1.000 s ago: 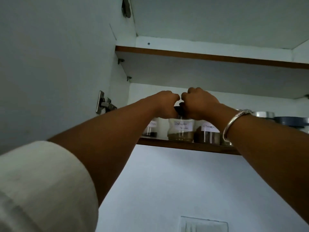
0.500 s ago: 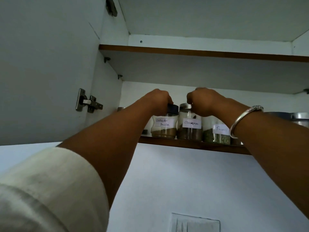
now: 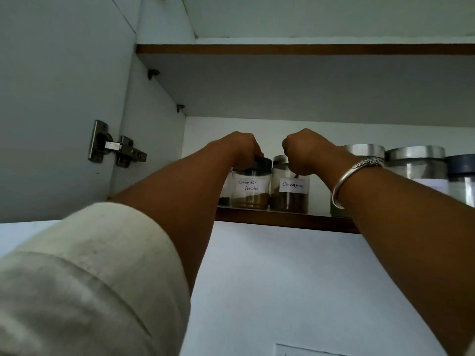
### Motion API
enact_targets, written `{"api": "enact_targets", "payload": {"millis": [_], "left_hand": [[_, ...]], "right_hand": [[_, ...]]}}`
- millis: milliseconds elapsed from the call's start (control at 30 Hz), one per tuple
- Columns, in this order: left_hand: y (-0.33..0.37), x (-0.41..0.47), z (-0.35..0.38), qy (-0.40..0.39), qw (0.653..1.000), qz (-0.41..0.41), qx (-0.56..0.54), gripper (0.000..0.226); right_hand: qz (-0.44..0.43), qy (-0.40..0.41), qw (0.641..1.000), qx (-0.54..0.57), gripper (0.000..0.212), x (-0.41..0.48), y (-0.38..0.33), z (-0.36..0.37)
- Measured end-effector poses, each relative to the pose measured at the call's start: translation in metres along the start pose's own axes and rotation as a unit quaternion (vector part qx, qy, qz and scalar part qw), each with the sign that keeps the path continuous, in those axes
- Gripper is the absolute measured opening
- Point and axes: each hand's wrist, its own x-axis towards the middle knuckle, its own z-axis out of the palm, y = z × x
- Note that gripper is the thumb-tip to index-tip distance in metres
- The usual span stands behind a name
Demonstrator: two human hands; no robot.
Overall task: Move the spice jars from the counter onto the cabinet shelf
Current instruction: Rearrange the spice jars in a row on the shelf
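Since a second ago my two grips have come apart from the single lid they shared, and each is now on a jar of its own. My left grip (image 3: 241,147) is curled over the black lid (image 3: 263,164) of the coriander jar (image 3: 250,192), fingers clamped around the rim. My right grip (image 3: 305,152) is closed down on the silver top of the cinnamon jar (image 3: 290,195), knuckles towards me and the fingertips hidden on the far side. Both jars stand upright on the lower cabinet shelf (image 3: 282,222), close to its front edge and just beside each other, with their handwritten labels facing me. Another small jar (image 3: 225,195) shows partly behind my left forearm, and half a second ago I could read a third label to the right of the cinnamon; my right wrist now covers it. A silver bangle (image 3: 356,176) sits on that wrist. Further right on the same shelf stand two steel-lidded containers (image 3: 416,163) and a dark-lidded container (image 3: 462,173) at the frame's edge. The upper shelf (image 3: 282,49) runs across above. The open cabinet door (image 3: 51,98) with its hinge (image 3: 115,147) is at the left, and my rolled pale sleeve (image 3: 77,278) fills the lower left corner.
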Motion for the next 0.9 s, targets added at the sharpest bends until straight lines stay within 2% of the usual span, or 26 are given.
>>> {"api": "enact_targets", "payload": {"millis": [133, 433, 567, 900], "left_hand": [[-0.007, 0.019, 0.016, -0.011, 1.000, 0.001, 0.009, 0.044], [-0.017, 0.050, 0.038, -0.057, 0.997, 0.001, 0.055, 0.049], [-0.021, 0.058, 0.048, -0.059, 0.996, 0.003, 0.069, 0.050], [-0.021, 0.067, 0.064, -0.063, 0.994, 0.010, 0.090, 0.051]], "right_hand": [[-0.003, -0.001, 1.000, -0.006, 0.001, 0.018, -0.001, 0.017], [0.024, -0.020, 1.000, 0.000, 0.017, 0.047, -0.005, 0.050], [0.024, -0.021, 0.999, 0.006, 0.034, 0.056, 0.000, 0.062], [0.008, -0.069, 0.997, 0.018, 0.037, 0.072, 0.006, 0.079]]}}
